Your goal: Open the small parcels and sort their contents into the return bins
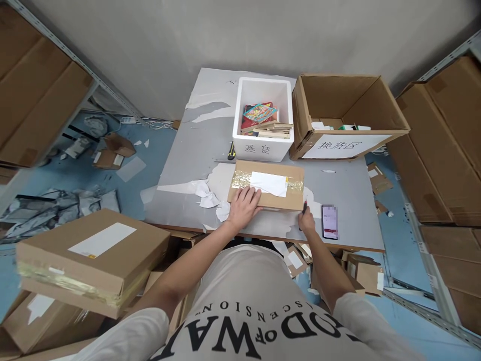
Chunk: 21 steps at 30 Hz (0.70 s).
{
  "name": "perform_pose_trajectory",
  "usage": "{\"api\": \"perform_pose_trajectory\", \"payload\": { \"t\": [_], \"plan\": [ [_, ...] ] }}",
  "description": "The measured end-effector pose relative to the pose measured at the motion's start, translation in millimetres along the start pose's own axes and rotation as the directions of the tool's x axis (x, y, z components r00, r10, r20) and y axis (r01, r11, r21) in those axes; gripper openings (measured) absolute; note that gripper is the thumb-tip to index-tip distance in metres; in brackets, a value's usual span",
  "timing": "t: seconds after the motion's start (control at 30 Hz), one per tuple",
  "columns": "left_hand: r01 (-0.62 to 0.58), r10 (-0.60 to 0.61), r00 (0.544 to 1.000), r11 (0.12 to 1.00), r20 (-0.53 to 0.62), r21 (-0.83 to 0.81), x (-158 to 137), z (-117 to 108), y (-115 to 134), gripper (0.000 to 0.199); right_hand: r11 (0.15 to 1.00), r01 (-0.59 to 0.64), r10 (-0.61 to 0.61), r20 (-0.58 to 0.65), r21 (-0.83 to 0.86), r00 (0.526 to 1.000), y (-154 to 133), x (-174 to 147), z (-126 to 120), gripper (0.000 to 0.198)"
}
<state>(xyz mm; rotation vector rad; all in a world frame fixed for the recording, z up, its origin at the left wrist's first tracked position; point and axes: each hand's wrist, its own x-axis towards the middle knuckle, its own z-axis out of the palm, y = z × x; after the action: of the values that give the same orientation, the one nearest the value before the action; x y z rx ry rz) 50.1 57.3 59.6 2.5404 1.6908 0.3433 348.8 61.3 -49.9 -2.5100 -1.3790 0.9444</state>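
A flat taped cardboard parcel (276,193) with a white label lies on the grey table (199,155) in front of me. My left hand (244,205) rests flat on its near left corner, fingers spread. My right hand (306,218) is closed around a small dark tool, its tip touching the parcel's near right corner. A smartphone (330,221) lies just right of that hand.
A white foam box (263,118) holding books and an open cardboard box (343,118) stand at the table's back. A yellow-black cutter (231,150) lies beside the foam box. Torn paper lies left of the parcel. Stacked parcels (90,260) sit at my lower left; shelves flank both sides.
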Motion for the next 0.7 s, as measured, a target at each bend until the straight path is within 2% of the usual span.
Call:
{"api": "perform_pose_trajectory", "payload": {
  "t": [0.1,0.13,0.17,0.2,0.27,0.3,0.33,0.37,0.4,0.43,0.5,0.6,0.7],
  "plan": [
    [0.014,-0.014,1.0,1.0,-0.003,-0.017,-3,2,1,0.058,0.983,0.12,-0.102,-0.133,0.14,0.986,-19,-1,-51,0.059],
    [0.024,-0.024,1.0,1.0,-0.008,-0.017,-4,3,1,0.057,0.929,0.28,-0.213,-0.266,0.244,0.94,-30,-4,-71,0.059],
    [0.037,-0.037,0.999,0.999,-0.015,-0.015,-5,4,2,0.057,0.852,0.44,-0.336,-0.347,0.284,0.876,-45,-8,-91,0.06],
    [0.05,-0.05,0.998,0.999,-0.024,-0.01,-6,4,2,0.057,0.777,0.565,-0.467,-0.348,0.278,0.813,-63,-14,-109,0.061],
    [0.073,-0.073,0.996,0.997,-0.042,0.003,-8,5,3,0.056,0.64,0.743,-0.724,-0.168,0.198,0.669,-106,-28,-135,0.058],
    [0.081,-0.081,0.996,0.997,-0.048,0.007,-9,5,3,0.056,0.556,0.819,-0.822,-0.05,0.139,0.567,-130,-36,-141,0.055],
    [0.087,-0.086,0.995,0.996,-0.051,0.008,-9,5,3,0.056,0.451,0.888,-0.892,0.078,0.088,0.445,-153,-43,-143,0.052],
    [0.092,-0.091,0.995,0.996,-0.051,0.006,-9,5,4,0.056,0.341,0.938,-0.927,0.188,0.056,0.326,-174,-48,-142,0.05],
    [0.095,-0.094,0.994,0.996,-0.05,0.002,-9,5,4,0.056,0.256,0.966,-0.931,0.276,0.032,0.238,-193,-51,-137,0.049],
    [0.097,-0.097,0.994,0.995,-0.049,-0.001,-9,5,4,0.057,0.191,0.982,-0.917,0.357,0.007,0.176,-209,-52,-130,0.05],
    [0.099,-0.099,0.994,0.995,-0.047,-0.005,-9,5,5,0.06,0.103,0.994,-0.887,0.45,-0.023,0.102,-230,-49,-115,0.052],
    [0.099,-0.099,0.994,0.995,-0.047,-0.006,-9,6,6,0.063,0.028,1.0,-0.874,0.486,0.004,0.022,-239,-39,-99,0.048],
    [0.102,-0.103,0.993,0.995,-0.054,-0.011,-11,7,6,0.059,0.001,0.999,-0.881,0.473,0.039,-0.018,-239,-35,-96,0.043]
  ]
}}
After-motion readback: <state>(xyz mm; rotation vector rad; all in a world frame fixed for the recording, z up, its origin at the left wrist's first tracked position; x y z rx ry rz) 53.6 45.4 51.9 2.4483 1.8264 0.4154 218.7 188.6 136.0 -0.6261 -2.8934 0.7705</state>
